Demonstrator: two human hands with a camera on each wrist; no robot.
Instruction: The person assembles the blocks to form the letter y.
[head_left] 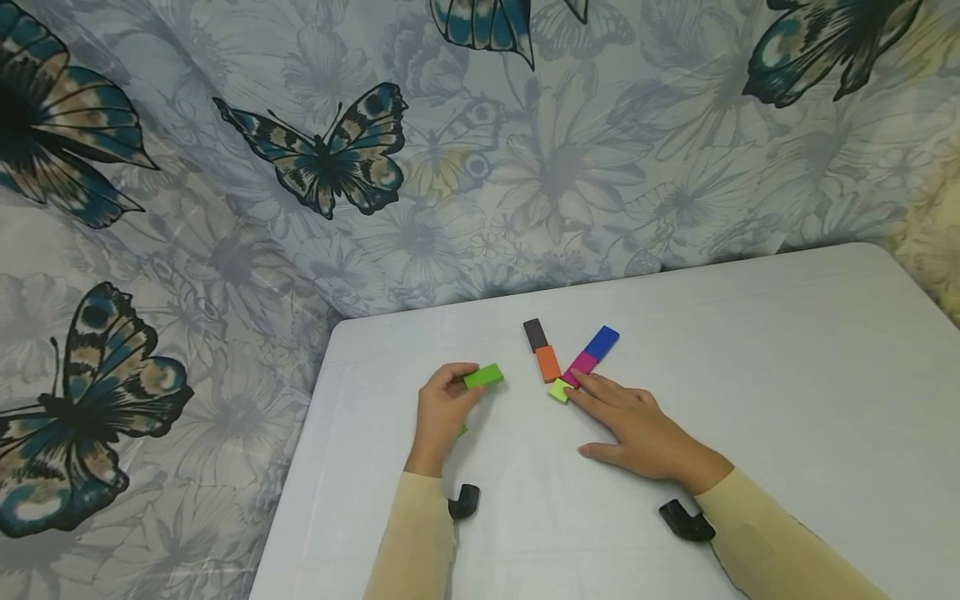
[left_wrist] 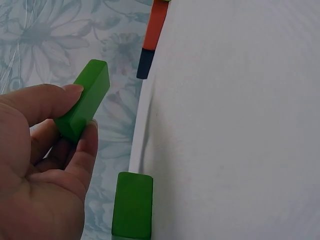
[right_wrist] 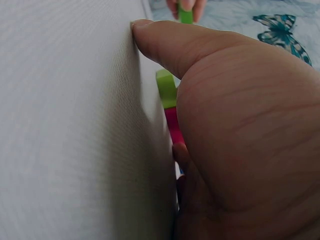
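My left hand (head_left: 441,412) pinches a green block (head_left: 484,376) between thumb and fingers, held above the white tabletop. A second green block (left_wrist: 132,205) lies on the table by the left wrist, mostly hidden from the head view. To the right, my right hand (head_left: 637,429) lies low over the table with its fingers extended. Its fingertips touch the magenta block (head_left: 581,365) and reach the edge of a small lime block (head_left: 558,391). Magenta and blue (head_left: 602,342) blocks sit end to end, slanting up right. An orange block (head_left: 548,364) and a black block (head_left: 535,334) form another line, slanting up left.
The white table (head_left: 787,375) has a far edge against a butterfly-patterned cloth (head_left: 562,167). Black wrist devices (head_left: 686,521) stick out beside both sleeves, close to the tabletop.
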